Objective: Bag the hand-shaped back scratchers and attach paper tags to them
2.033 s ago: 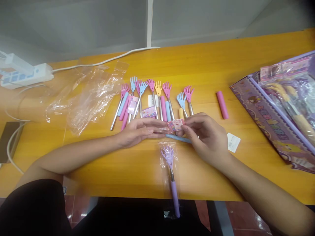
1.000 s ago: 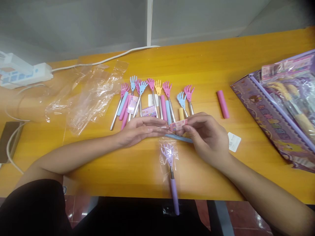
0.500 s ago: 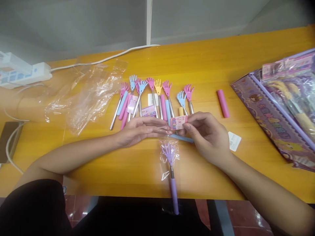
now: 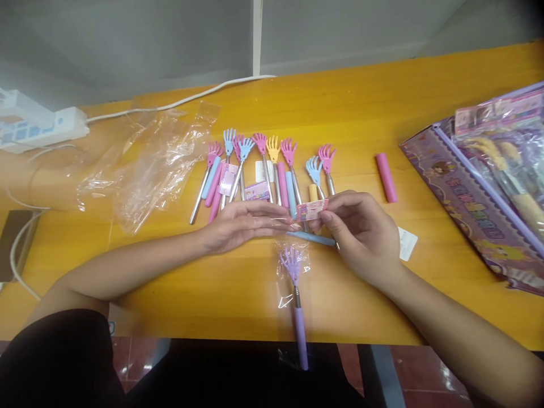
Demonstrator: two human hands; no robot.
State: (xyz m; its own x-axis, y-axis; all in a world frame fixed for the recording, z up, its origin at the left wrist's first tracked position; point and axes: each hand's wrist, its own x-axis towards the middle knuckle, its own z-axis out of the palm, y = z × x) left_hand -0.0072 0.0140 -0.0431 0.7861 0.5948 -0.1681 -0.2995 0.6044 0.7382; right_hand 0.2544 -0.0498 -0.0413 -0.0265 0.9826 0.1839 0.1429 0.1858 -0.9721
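Observation:
Between the thumb and fingers of my right hand [image 4: 365,235] is a small pink printed card [image 4: 311,210]. My left hand [image 4: 250,225] lies to its left with the fingers stretched out, their tips close to the card. Just below the fingertips, a purple hand-shaped scratcher [image 4: 300,328] in a clear bag [image 4: 285,277] reaches over the table's front edge. A light blue tube [image 4: 312,238] lies partly behind my right hand. Beyond both hands are several scratchers with pink, blue and yellow heads, among them a yellow one [image 4: 273,148], with coloured tubes and printed cards.
Crumpled clear bags [image 4: 165,164] lie left of the scratchers. A white power strip [image 4: 63,127] with a cable is at the far left. At the right stand a purple printed box [image 4: 471,204] of packaged items, a pink tube [image 4: 386,177] and a white tag [image 4: 407,243].
My right hand and the pink card have shifted slightly right and up, away from my left fingertips. My left hand has hardly moved.

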